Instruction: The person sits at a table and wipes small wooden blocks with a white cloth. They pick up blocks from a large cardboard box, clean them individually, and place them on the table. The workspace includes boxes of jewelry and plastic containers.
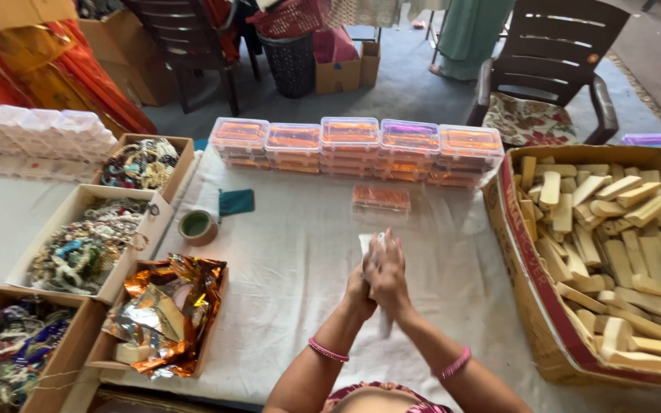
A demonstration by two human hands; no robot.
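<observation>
White cloth covers the table (284,260), where the left hand (358,292) and right hand (389,277) press together around a pale sheet (367,243) (mostly hidden between the palms), near a clear lidded box (380,199).

Bright, soft daylight; slight edge distortion.

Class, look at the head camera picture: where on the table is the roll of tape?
The roll of tape lies left of centre on the white cloth, beside the box of beaded jewellery, with a folded teal cloth just to its right.
</observation>
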